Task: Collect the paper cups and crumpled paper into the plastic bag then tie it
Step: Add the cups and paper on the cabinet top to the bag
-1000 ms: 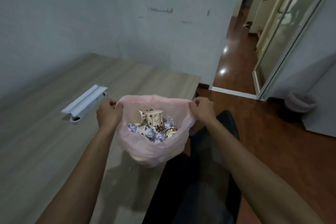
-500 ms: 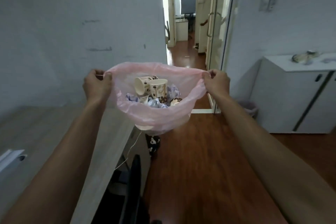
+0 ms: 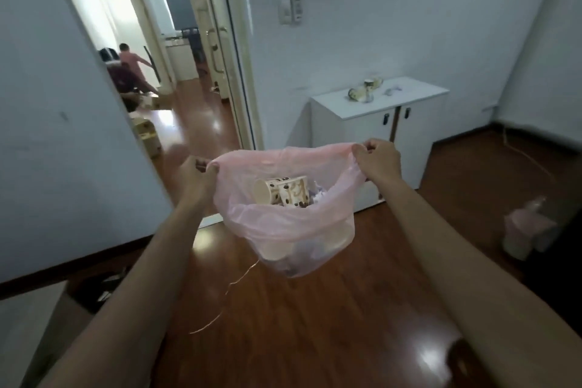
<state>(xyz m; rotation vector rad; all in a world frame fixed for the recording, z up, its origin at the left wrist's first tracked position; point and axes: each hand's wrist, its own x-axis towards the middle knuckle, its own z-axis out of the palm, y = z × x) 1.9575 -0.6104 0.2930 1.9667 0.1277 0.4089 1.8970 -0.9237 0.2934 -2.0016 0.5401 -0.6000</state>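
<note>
Plastic bag [image 3: 283, 227] hangs open between left hand [image 3: 198, 178] and right hand [image 3: 379, 161], rim pinched in curled fingers.

Thin pink plastic bag [image 3: 285, 230] hangs in mid-air over the glossy brown wooden floor [image 3: 315, 324], centre frame. Left hand [image 3: 196, 178] pinches its rim on the left, right hand [image 3: 378, 161] on the right, mouth stretched btwn them. Spotted paper cups [image 3: 283, 194] lie tipped inside, crumpled paper [image 3: 318, 195] just right of them. Behind, against the wall: white two-door cabinet [image 3: 362, 129] w/ more cups [image 3: 362, 91] on top. Open doorway [image 3: 163, 57] back left.
</note>
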